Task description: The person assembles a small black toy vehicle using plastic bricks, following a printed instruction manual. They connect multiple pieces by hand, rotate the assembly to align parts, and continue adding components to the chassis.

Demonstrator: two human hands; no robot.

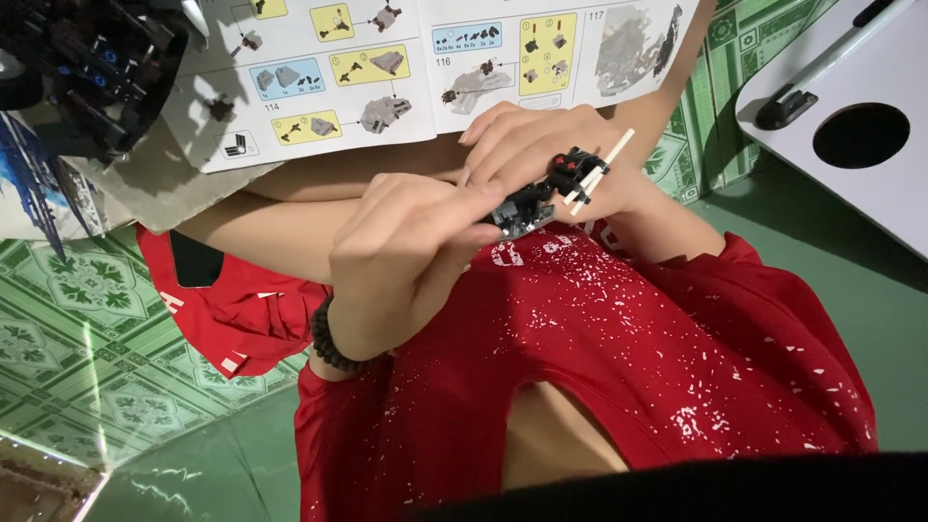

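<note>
— What have I got? 
— My left hand (406, 261) and right hand (541, 155) both pinch the small black plastic brick assembly with red pins and white rods (551, 193), held over my red shirt (619, 338).
— How do I do it well? 
— I'd grip firmly, press straight, and check the open paper instruction booklet (387, 68) beyond.

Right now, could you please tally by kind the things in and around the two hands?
Small black brick assembly with white rods, held in both hands: 1
Open instruction booklet: 1
Large dark partly built model: 1
Dark bead bracelet: 1
White tray with a round hole: 1
Total: 5
</note>
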